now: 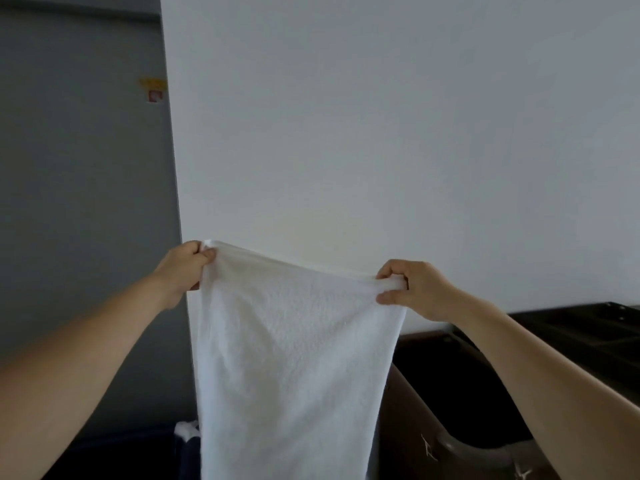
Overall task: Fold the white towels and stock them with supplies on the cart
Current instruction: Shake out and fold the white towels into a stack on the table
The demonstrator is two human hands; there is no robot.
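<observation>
My left hand [185, 268] pinches one top corner of the white towel [294, 358], thumb and curled fingers closed on the hem just left of the frame's center, and my right hand [412, 289] grips the other top corner, fingers bunched around a small wad of cloth right of center. Between the two hands the top edge runs nearly level, a little higher on the left side, and sags slightly in the middle. From that edge the towel hangs straight down in front of me, its long axis vertical, and runs out past the bottom of the frame, so I cannot see its lower hem. Both hands sit about equally far out from me, so neither has the shorter reach. I judge the next fold turns on that hanging length: the corners I hold are up, the free end is down, and the halves have to meet along the vertical. Behind the towel is a pale wall [381, 116]; a grey door [79, 185] fills the left side, and a dark cart [571, 330] sits at the lower right, beside my right forearm.
</observation>
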